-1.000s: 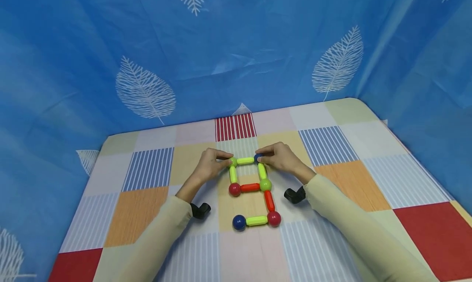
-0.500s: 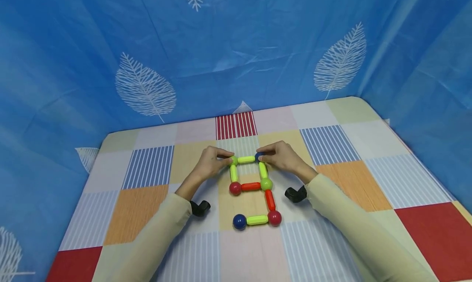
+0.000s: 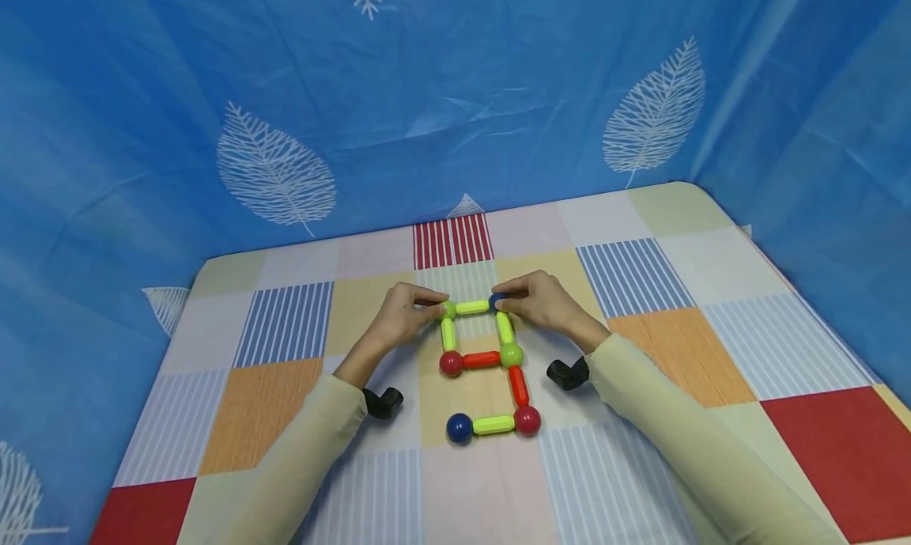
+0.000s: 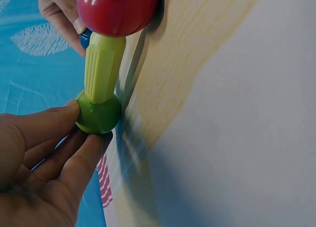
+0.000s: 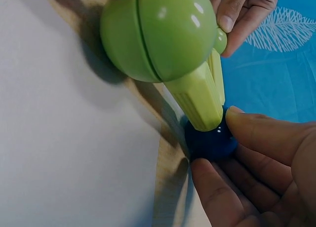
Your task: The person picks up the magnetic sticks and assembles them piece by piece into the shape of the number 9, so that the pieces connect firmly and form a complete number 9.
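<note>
My left hand (image 3: 400,317) pinches a green ball (image 4: 98,113) at the far left corner of a joined ball-and-rod shape. At the far right corner my right hand (image 3: 544,301) grips a dark blue ball (image 5: 211,142) between thumb and fingers. A yellow-green rod (image 3: 472,308) joins these two balls. Further yellow-green rods run nearer, to a red ball (image 3: 451,363) and a second green ball (image 3: 512,355), which a red rod (image 3: 481,360) links. From there another red rod (image 3: 519,386) leads to a red ball (image 3: 527,421), then a yellow-green rod (image 3: 493,425) and a blue ball (image 3: 459,429).
The shape lies on a patchwork-patterned tablecloth (image 3: 277,403). Blue curtain cloth (image 3: 455,94) with white leaf prints hangs behind and at the sides. A black wrist piece (image 3: 384,403) shows by the left sleeve, and a black wrist piece (image 3: 567,374) by the right.
Both hands keep their holds on the two far balls. The whole head view shifts very slightly; the shape keeps its form.
</note>
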Motion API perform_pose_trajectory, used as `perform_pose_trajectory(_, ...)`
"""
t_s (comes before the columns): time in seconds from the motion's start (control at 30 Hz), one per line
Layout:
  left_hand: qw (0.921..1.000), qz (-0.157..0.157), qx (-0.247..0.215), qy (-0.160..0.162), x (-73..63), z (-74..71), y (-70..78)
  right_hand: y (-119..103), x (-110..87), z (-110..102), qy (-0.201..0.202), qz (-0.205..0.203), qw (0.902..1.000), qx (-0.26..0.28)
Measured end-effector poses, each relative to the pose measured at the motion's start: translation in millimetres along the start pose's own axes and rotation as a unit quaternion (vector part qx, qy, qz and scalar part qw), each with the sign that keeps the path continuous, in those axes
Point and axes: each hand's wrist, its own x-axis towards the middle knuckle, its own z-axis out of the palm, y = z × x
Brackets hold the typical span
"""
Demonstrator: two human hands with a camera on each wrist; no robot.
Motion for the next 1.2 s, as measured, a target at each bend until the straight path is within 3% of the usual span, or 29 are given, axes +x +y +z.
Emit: perform_pose_trajectory(1.2, 0.9999, 0.003, -0.009, 0.004, -1.4, -0.1, -0.5, -2.6, -0.4, -0.6, -0.002, 0.0, 1.0, -0.003)
